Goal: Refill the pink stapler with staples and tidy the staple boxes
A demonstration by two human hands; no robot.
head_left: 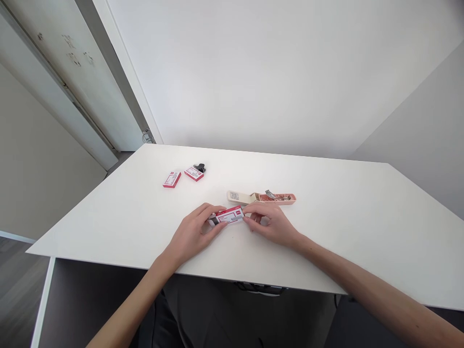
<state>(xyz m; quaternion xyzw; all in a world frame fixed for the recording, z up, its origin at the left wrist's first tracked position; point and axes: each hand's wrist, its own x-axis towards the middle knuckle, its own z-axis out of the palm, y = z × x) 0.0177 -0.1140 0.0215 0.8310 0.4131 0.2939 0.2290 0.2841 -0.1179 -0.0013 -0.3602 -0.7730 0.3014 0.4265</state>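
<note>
Pink open case lies just beyond the held red-and-white box.

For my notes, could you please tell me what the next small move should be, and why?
Perhaps the right hand should pull lightly at the right end of the red-and-white box, since it is at that end while the left hand grips the other.
</note>
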